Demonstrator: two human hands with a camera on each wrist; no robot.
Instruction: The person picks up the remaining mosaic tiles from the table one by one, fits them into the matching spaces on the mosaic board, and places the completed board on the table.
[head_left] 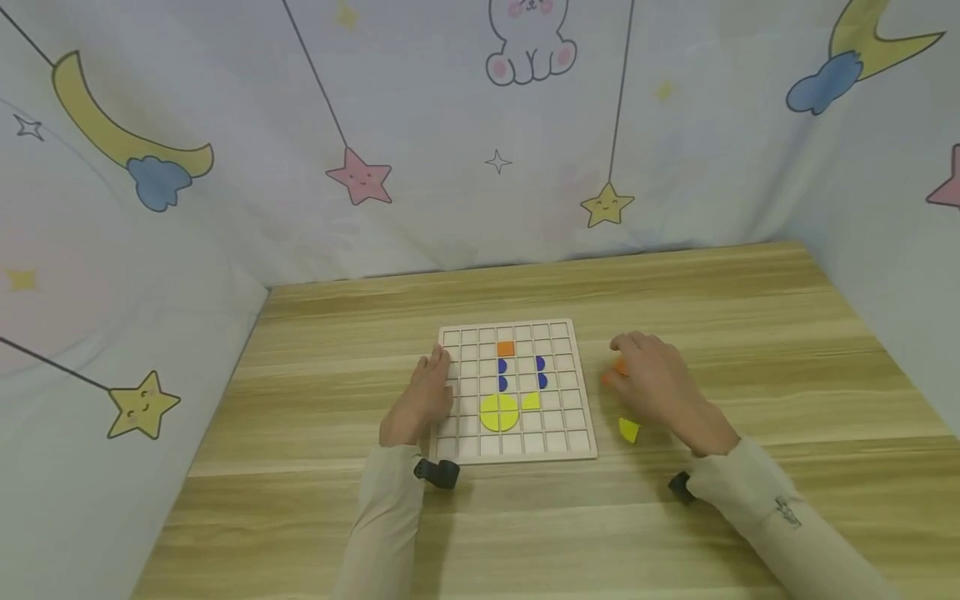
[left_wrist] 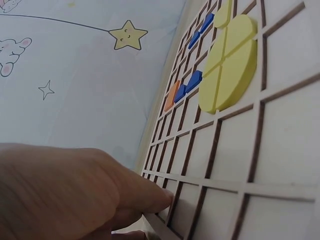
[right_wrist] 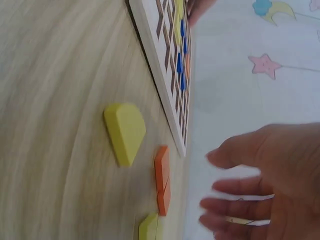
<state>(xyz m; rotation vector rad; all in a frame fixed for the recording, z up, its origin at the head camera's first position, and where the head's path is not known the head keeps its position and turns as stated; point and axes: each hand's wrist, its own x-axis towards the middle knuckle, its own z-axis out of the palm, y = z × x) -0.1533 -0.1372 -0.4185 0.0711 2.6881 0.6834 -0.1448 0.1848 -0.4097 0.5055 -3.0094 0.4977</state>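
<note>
A wooden grid board (head_left: 555,437) lies on the table. Its cells hold an orange square (head_left: 506,348), several dark blue half-round pieces (head_left: 502,367), a yellow disc of quarter pieces (head_left: 490,404) and a separate yellow quarter piece (head_left: 531,402). My left hand (head_left: 427,396) rests on the board's left edge, a fingertip touching the frame in the left wrist view. To the right of the board, my right hand (head_left: 656,379) hovers over loose orange pieces (right_wrist: 161,167), partly covering them in the head view. Its fingers (right_wrist: 235,207) are spread apart, with nothing between them.
A loose yellow quarter piece (head_left: 628,430) lies right of the board, near my right wrist. Another yellow piece (right_wrist: 148,229) shows at the bottom of the right wrist view. A printed curtain (head_left: 450,225) stands behind the wood-grain table (head_left: 300,517).
</note>
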